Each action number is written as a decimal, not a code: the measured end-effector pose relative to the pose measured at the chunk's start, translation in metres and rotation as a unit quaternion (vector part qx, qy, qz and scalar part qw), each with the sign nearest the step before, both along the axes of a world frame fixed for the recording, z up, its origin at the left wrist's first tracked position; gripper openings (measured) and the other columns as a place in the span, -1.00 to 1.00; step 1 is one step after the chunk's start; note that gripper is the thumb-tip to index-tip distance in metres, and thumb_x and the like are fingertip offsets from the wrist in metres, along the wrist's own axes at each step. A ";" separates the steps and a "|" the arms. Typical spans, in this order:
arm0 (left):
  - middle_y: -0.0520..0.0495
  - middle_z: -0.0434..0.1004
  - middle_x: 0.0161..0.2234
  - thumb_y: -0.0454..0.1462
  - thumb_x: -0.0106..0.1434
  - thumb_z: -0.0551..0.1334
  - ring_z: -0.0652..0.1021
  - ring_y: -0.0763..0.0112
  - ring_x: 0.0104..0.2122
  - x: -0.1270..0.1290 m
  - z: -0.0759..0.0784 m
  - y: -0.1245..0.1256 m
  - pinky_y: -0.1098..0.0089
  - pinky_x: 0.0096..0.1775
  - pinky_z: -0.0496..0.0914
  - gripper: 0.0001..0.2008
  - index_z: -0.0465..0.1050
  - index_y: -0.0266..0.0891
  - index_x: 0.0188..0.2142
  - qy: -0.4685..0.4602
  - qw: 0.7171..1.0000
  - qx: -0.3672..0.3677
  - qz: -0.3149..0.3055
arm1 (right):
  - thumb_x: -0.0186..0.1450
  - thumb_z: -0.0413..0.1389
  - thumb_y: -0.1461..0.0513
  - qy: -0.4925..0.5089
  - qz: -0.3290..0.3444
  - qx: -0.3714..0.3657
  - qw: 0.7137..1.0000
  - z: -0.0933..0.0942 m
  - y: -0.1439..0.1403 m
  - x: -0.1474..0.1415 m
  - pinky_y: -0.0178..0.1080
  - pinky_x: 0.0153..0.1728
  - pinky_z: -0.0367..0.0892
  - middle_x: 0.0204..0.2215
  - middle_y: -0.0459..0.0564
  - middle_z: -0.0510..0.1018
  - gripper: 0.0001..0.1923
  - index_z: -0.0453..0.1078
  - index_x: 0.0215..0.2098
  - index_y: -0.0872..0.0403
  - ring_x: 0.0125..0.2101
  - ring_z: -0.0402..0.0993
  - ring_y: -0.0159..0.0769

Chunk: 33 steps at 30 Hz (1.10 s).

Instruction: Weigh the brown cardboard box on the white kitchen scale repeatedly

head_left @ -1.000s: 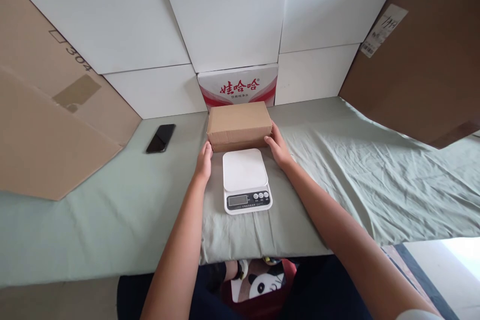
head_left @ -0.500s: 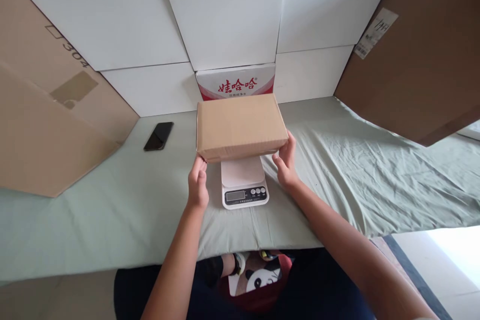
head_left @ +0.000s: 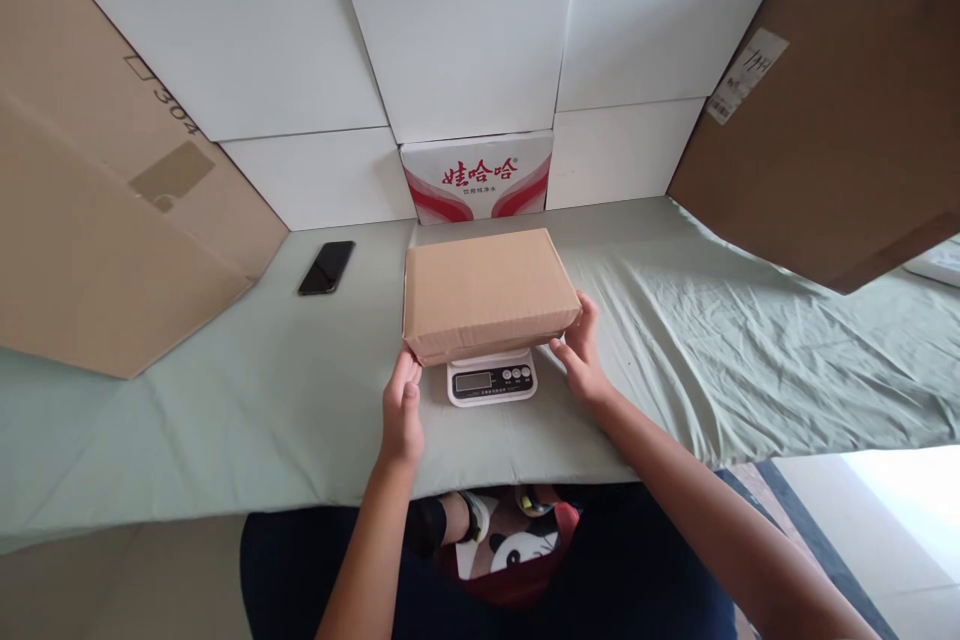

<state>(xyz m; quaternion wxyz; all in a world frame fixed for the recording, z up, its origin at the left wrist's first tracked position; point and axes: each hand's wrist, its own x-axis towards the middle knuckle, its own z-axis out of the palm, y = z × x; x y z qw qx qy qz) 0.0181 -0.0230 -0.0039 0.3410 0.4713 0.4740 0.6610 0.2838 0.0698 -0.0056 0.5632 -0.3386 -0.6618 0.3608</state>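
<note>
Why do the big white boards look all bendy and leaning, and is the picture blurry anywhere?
In the head view, the wide lens bends the edges, so the white boards lean outward; the middle is sharp, with the brown box and the scale crisp; soft even light leaves only a faint shadow under the box; bottom right, the floor is washed out by bright glare.

Box [head_left: 487, 292] sits on scale [head_left: 492, 380]; phone [head_left: 325, 267] lies well left.
</note>
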 end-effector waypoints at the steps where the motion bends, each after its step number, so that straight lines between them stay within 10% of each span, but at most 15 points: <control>1: -0.40 0.38 0.39 0.30 0.31 0.16 0.30 -0.17 0.45 0.000 0.000 0.001 -0.05 0.43 0.18 -0.10 0.36 -0.26 0.40 -0.001 1.000 -0.004 0.000 | 0.38 0.13 -0.17 0.002 0.003 0.003 1.000 0.000 0.000 0.000 0.29 0.30 0.29 0.34 0.09 0.21 -0.26 -0.09 0.38 -0.27 0.30 0.29 0.11; 33: -0.37 0.37 0.41 0.32 0.31 0.15 0.27 -0.17 0.46 -0.003 -0.004 0.004 -0.06 0.42 0.21 -0.09 0.36 -0.24 0.40 0.004 1.000 0.007 0.014 | 0.41 0.07 -0.20 0.004 -0.042 0.023 0.999 0.010 -0.004 -0.001 0.34 0.39 0.19 0.46 0.10 0.17 -0.18 -0.09 0.51 -0.24 0.43 0.19 0.18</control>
